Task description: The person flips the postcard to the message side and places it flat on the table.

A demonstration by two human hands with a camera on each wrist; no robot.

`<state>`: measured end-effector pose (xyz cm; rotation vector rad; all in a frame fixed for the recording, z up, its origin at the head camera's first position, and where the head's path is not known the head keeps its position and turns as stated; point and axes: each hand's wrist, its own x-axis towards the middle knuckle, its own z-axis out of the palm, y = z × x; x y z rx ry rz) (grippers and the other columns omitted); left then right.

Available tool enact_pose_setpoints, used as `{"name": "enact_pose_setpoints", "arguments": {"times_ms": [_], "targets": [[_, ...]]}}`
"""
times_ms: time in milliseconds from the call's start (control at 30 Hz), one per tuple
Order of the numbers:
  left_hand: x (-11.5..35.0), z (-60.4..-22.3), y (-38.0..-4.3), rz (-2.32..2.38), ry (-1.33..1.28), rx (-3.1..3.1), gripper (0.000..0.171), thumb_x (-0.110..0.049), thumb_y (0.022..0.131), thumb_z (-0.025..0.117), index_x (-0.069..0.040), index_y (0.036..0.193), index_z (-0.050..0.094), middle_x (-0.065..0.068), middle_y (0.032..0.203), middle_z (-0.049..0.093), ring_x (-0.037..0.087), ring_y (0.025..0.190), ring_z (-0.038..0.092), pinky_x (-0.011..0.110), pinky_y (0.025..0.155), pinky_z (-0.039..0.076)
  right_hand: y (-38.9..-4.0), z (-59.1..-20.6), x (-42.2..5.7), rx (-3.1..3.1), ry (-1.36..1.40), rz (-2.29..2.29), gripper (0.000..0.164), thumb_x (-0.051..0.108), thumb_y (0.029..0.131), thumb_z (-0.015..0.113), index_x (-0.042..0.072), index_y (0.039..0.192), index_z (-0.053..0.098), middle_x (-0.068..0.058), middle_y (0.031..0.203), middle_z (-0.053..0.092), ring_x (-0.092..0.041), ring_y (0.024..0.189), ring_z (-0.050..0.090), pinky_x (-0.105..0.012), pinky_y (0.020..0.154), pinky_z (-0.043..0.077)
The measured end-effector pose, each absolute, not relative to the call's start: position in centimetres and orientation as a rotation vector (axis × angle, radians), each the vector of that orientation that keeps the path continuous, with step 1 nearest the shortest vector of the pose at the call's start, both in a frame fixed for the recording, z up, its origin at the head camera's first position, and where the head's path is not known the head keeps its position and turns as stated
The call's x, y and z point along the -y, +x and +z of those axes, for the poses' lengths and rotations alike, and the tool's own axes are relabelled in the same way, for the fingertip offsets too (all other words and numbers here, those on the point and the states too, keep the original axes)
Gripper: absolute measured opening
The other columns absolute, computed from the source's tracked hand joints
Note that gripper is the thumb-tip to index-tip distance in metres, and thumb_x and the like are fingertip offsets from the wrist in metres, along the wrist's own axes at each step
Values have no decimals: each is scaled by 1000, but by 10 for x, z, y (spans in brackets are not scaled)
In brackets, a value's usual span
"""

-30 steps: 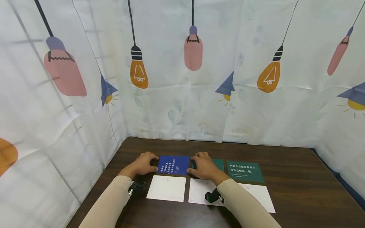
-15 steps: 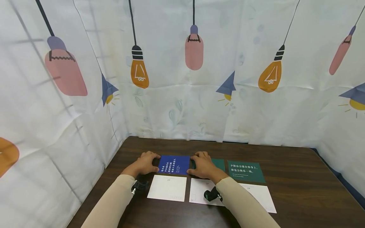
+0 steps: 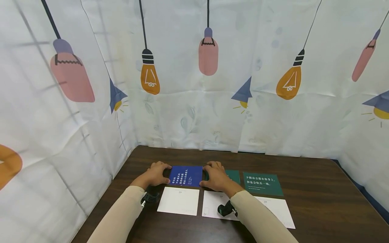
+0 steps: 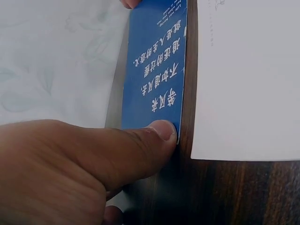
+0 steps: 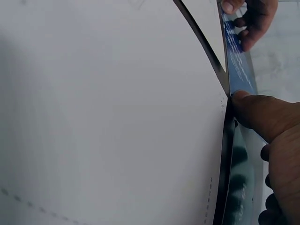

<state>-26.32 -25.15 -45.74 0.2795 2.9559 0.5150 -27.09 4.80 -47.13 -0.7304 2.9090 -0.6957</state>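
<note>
A blue postcard (image 3: 189,175) with white Chinese lettering lies on the dark wooden table, at the left of the back row. My left hand (image 3: 153,174) pinches its left end; in the left wrist view the thumb (image 4: 161,131) sits at the card's near corner. My right hand (image 3: 216,178) holds the opposite end, its thumb (image 5: 248,101) on the near right corner in the right wrist view. Part of a green postcard (image 3: 234,174) shows behind the right hand, which covers the rest of it.
Another green postcard (image 3: 262,184) lies farther right. Along the front row are three white cards: a left one (image 3: 178,201), a middle one (image 3: 209,204) and a right one (image 3: 281,212), the last two partly under the right arm. A patterned curtain (image 3: 182,118) borders the table (image 3: 328,195).
</note>
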Motion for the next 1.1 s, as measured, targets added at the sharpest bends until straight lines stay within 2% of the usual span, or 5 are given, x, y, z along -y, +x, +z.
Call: {"name": "enact_pose_setpoints", "arguments": {"times_ms": [500, 733, 933, 1100], "targets": [[250, -457, -264, 481, 278, -2940, 63, -24, 84, 86, -7, 139, 61, 22, 140, 51, 48, 130, 42, 71, 102, 34, -270, -477, -49, -2926, -759, -790, 69, 38, 84, 86, 11, 138, 53, -12, 148, 46, -37, 141, 33, -54, 116, 25], [252, -458, -263, 550, 268, -2951, 63, -22, 82, 87, -9, 138, 61, 22, 138, 53, 49, 130, 42, 73, 101, 33, -270, -475, -48, -2909, -774, -806, 70, 37, 85, 86, 7, 139, 53, -12, 143, 52, -37, 139, 36, -55, 115, 26], [254, -461, -262, 614, 277, -2986, 63, -21, 80, 88, -9, 136, 62, 19, 134, 57, 46, 127, 45, 69, 102, 33, -270, -474, -46, -2900, -704, -871, 72, 34, 81, 89, 5, 138, 55, -11, 139, 57, -37, 137, 40, -55, 114, 29], [255, -462, -261, 680, 285, -3009, 63, -18, 78, 90, -7, 134, 63, 16, 131, 61, 45, 125, 46, 68, 100, 32, -269, -476, -42, -2881, -618, -978, 68, 30, 79, 91, 7, 133, 57, -3, 119, 62, -35, 127, 47, -55, 105, 38]]}}
